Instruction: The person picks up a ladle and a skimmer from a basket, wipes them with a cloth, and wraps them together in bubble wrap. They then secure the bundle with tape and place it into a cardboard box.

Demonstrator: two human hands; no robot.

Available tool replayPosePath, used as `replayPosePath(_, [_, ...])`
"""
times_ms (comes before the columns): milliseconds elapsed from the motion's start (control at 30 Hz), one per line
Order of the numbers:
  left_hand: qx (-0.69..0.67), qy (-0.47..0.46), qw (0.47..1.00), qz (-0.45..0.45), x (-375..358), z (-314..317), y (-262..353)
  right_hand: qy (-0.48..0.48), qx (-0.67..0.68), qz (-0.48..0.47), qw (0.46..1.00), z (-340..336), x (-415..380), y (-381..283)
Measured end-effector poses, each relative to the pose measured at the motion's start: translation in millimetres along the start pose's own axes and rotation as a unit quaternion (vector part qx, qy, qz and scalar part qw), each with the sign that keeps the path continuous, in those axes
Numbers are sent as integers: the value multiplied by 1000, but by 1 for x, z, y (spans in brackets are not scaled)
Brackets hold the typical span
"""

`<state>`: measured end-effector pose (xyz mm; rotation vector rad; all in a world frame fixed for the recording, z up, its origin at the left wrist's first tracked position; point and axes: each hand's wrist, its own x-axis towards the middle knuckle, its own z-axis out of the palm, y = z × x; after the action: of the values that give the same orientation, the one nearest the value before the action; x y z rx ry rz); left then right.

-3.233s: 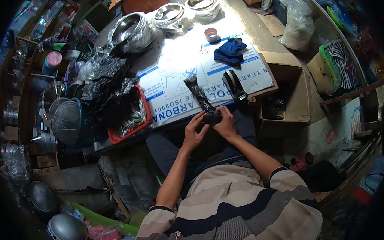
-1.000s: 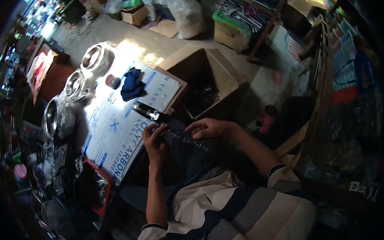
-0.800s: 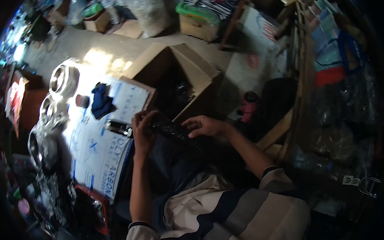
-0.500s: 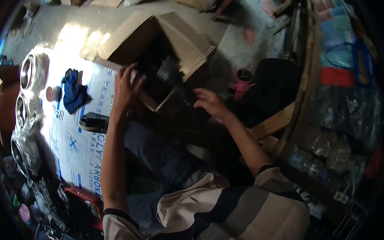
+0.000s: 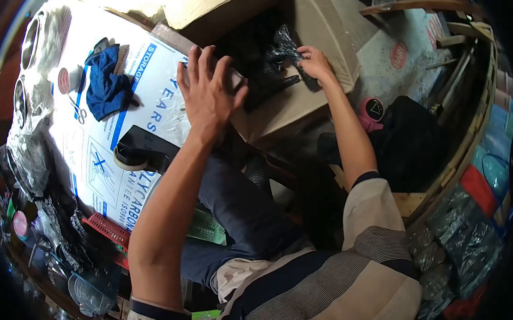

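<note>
My right hand [image 5: 316, 66] reaches into an open cardboard box [image 5: 344, 49], its fingers closed on a crumpled black plastic bag [image 5: 284, 45]. More dark material lies inside the box, too shadowed to make out. My left hand [image 5: 205, 92] is at the near left side of the box, above the edge of a white printed board [image 5: 171, 90]. Its fingers are spread, and a greyish object shows partly behind them. Below that wrist, a black object with a pale rounded end [image 5: 145, 150] rests on the board.
On the board are a dark blue cloth [image 5: 107, 85], a small tub [image 5: 69, 78] and scissors [image 5: 81, 115]. Plastic-wrapped rings [image 5: 25, 101] line its left edge, with a red basket [image 5: 107, 229] at the near end. A pink figure [image 5: 371, 115] sits right of the box.
My right hand has moved onto the black plastic, which it was beside before. My left hand's fingers have spread wider. The view has shifted, bringing the box closer.
</note>
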<state>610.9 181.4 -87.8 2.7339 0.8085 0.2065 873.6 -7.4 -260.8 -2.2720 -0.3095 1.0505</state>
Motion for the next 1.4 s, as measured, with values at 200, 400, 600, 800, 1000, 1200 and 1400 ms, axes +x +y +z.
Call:
replayPosePath(200, [1,-3,1000,-10,2,4,-2,37,-135,-14,990,26,55,35])
replayPosePath(400, [6,-3,1000,-9,3,6,-2,-60,-260,-123,956,56,47,61])
replayPosePath(600, [5,-6,1000,-10,3,6,-1,-141,-376,-233,886,120,42,64])
replayPosePath(800, [15,-9,1000,-9,3,2,0,-161,-545,-180,803,135,25,47])
replayPosePath(1000, [-9,7,1000,-3,1,-6,3,-101,-279,-204,933,105,-18,28])
replayPosePath(1200, [-76,47,996,7,-5,-14,1,-12,-4,-266,964,58,-135,-30])
replayPosePath(1400, [-89,76,993,1,-32,-7,3,-47,75,-185,979,12,-253,-28])
